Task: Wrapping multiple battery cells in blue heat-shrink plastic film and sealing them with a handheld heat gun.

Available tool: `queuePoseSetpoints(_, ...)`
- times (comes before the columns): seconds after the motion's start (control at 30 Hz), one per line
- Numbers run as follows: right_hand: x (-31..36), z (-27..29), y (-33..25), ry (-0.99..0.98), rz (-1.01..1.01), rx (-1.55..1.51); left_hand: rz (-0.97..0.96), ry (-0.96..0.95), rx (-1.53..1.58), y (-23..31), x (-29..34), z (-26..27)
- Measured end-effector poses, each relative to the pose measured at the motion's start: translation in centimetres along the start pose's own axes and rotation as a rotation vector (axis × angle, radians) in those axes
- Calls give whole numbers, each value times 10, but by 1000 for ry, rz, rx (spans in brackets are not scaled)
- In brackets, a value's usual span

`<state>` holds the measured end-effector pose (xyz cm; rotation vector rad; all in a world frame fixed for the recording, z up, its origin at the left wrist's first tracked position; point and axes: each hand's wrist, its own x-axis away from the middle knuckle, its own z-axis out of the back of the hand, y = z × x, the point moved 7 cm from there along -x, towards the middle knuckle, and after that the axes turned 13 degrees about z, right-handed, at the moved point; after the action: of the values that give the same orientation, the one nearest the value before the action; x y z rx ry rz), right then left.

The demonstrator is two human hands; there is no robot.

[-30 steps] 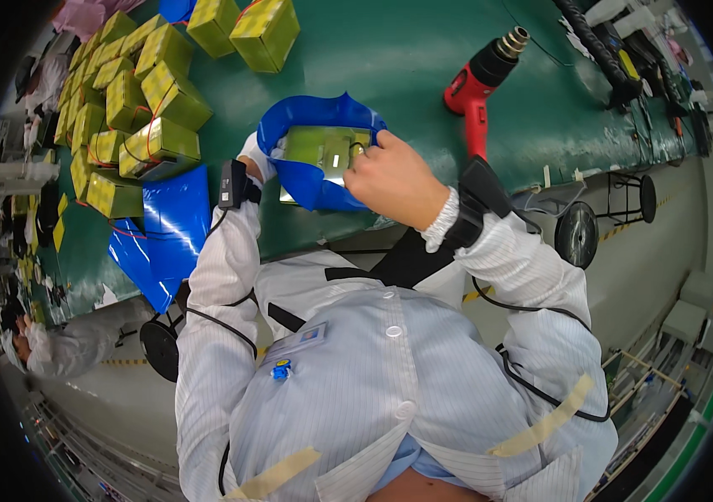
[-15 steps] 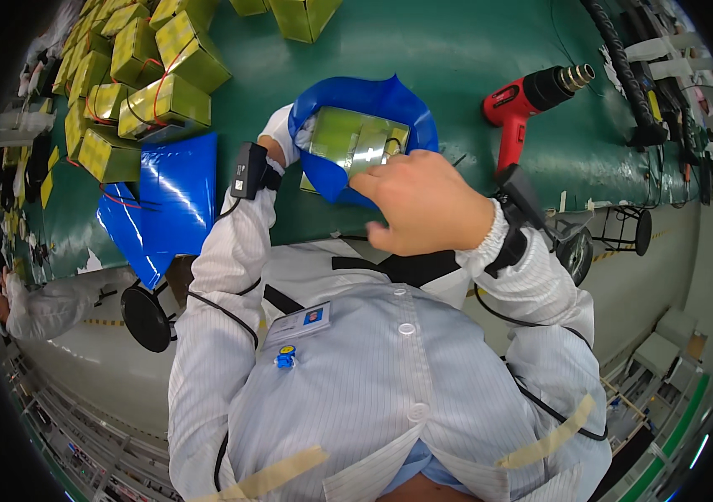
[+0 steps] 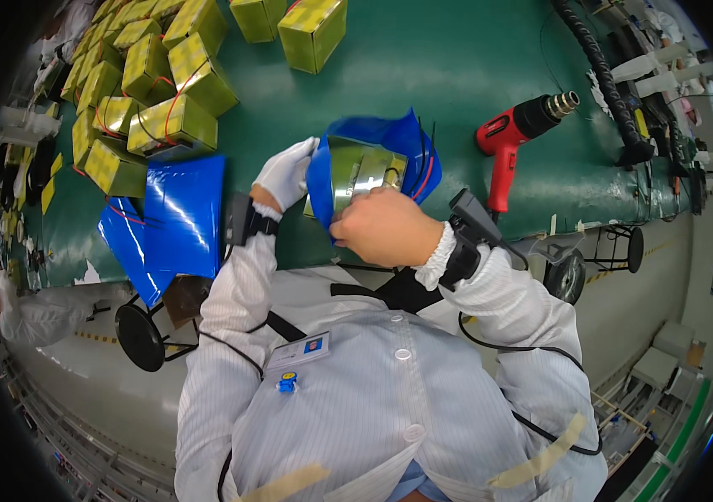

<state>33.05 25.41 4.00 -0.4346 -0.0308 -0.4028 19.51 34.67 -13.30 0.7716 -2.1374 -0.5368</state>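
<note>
A yellow-green taped battery pack (image 3: 345,178) lies on the table inside a wide blue plastic sleeve (image 3: 373,130). Red and black wires (image 3: 428,167) stick up at the sleeve's right side. My white-gloved left hand (image 3: 287,174) is at the sleeve's left edge, fingers bent against it; their tips are partly hidden. Bare and with its fingers curled in, my right hand (image 3: 390,224) grips the sleeve's near edge in front of the pack. The right fingertips are hidden under the hand.
Several similar yellow-green packs (image 3: 174,125) with wires crowd the far left. Flat blue sleeves (image 3: 181,216) lie left of my left hand. On the right a red heat gun (image 3: 507,146) rests on the green table (image 3: 423,50). A black stool (image 3: 140,336) stands below the table's edge.
My left hand has come out from the sleeve's left side to its outer edge. The right hand has moved nearer to me and left, its fingers curling. The wires now stand up.
</note>
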Motion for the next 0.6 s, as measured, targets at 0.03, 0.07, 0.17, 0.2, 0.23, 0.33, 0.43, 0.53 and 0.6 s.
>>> queuePoseSetpoints(0.03, 1, 1, -4, 19, 38, -30, 62, -15, 13, -2, 10, -3)
queuePoseSetpoints(0.07, 0, 3, -5, 19, 26, -25, 127, -32, 29, -4, 18, -3)
queuePoseSetpoints(0.17, -9, -7, -9, -62, 34, -21, 108, 45, 49, -6, 39, -6)
queuePoseSetpoints(0.2, -9, -8, -8, -63, 35, -20, 80, 110, 28, -5, 44, -2)
queuePoseSetpoints(0.23, -11, -5, -7, -11, 65, -105, 78, 60, 41, -5, 49, -2)
queuePoseSetpoints(0.33, -17, -10, 8, -23, 61, -295, -90, 227, -125, 5, 76, -12)
queuePoseSetpoints(0.43, -22, 3, 14, -2, 101, -236, -140, 181, -205, -3, 99, -19)
queuePoseSetpoints(0.53, -23, 13, 20, -38, 84, -235, -151, 155, -259, 1, 111, -37)
queuePoseSetpoints(0.6, -19, 14, 24, -28, 83, -246, -228, 236, -370, 16, 115, -54)
